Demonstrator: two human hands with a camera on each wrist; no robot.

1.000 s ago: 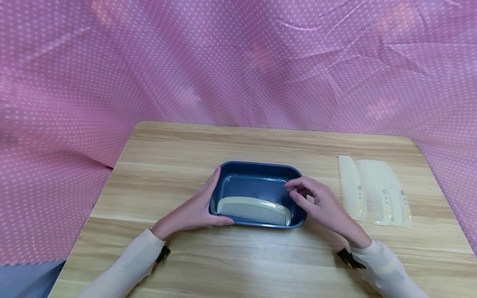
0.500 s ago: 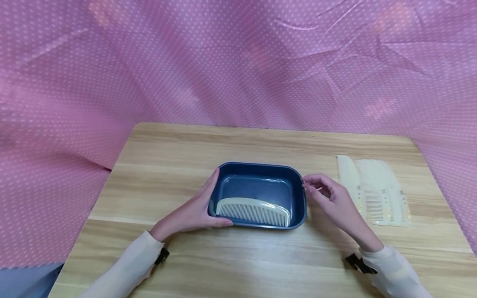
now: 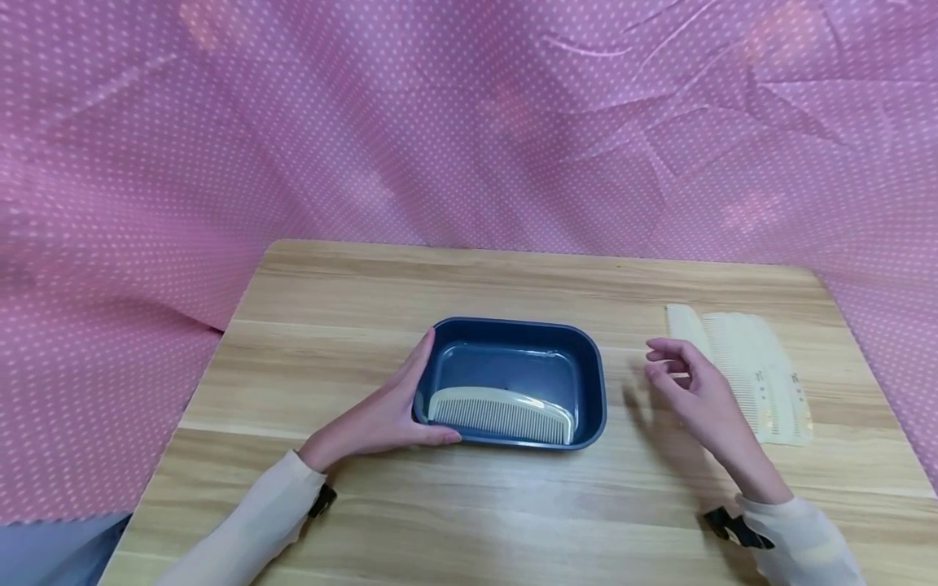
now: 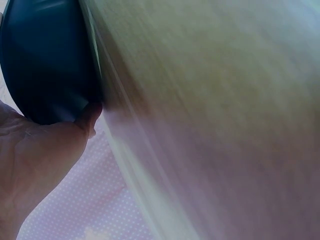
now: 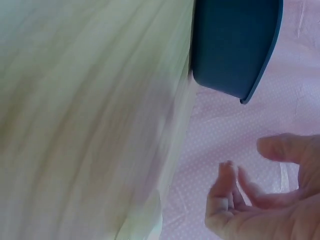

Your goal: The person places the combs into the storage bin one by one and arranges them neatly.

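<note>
A dark blue rectangular tray (image 3: 513,366) stands in the middle of the table. One cream comb (image 3: 498,413) lies inside along its near wall, teeth toward the person. My left hand (image 3: 388,411) grips the tray's left end, thumb at the near side and fingers at the far corner; the left wrist view shows this hand (image 4: 40,155) against the tray wall (image 4: 47,55). Right of the tray, my right hand (image 3: 696,399) hovers with fingers loosely bent and nothing in them. In the right wrist view that hand (image 5: 260,195) is apart from the tray (image 5: 232,45).
Several flat cream combs (image 3: 769,366) lie side by side at the right of the wooden table (image 3: 454,513); the right hand partly covers the leftmost comb (image 3: 683,323). Pink dotted cloth (image 3: 469,146) hangs behind and beside the table.
My right hand has withdrawn from over the tray, past its right rim, toward the combs on the right. The left hand, tray and comb inside have stayed put.
</note>
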